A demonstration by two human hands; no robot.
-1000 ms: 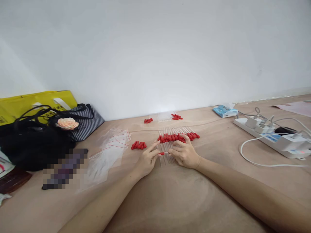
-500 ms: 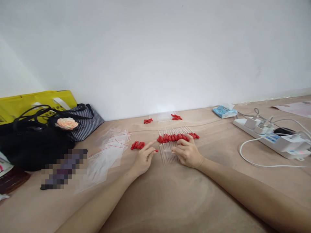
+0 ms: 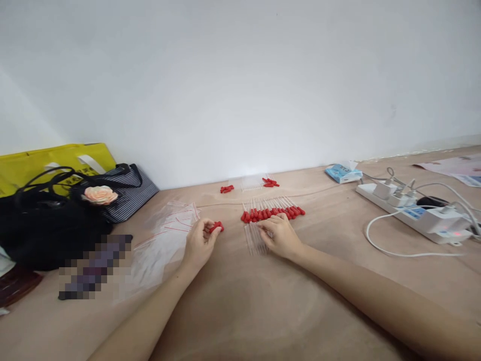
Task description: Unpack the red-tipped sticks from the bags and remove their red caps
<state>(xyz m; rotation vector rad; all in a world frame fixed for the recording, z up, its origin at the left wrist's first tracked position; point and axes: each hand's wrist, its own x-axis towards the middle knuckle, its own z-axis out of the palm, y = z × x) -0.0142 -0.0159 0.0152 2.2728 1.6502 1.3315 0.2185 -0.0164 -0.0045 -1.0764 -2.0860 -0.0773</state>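
My left hand point(image 3: 199, 240) is at a small group of red rubber bulbs point(image 3: 217, 227), thumb and fingers closed about them; its fingers hide part of the group. My right hand point(image 3: 281, 236) is bent over a bunch of thin clear tubes point(image 3: 254, 241) lying side by side, fingertips pinched at their upper right end. Whether one tube is between those fingers is hard to see. Just beyond lies a row of droppers point(image 3: 268, 213), clear stems pointing to the wall and red bulbs toward me. My right knuckles partly cover that row.
Zip bags point(image 3: 161, 250) with red seals overlap at left, near a pixelated dark object point(image 3: 95, 268). Behind are a black bag point(image 3: 48, 230) and a yellow bag point(image 3: 93, 155). Further red bulbs point(image 3: 226, 189) lie by the wall. Right: tissue pack point(image 3: 342, 173), power strip point(image 3: 409, 215) with cables.
My left hand has moved left, from beside the tubes to the group of red bulbs. My right hand has shifted slightly left; the tube that stuck out of its fingers no longer shows clearly.
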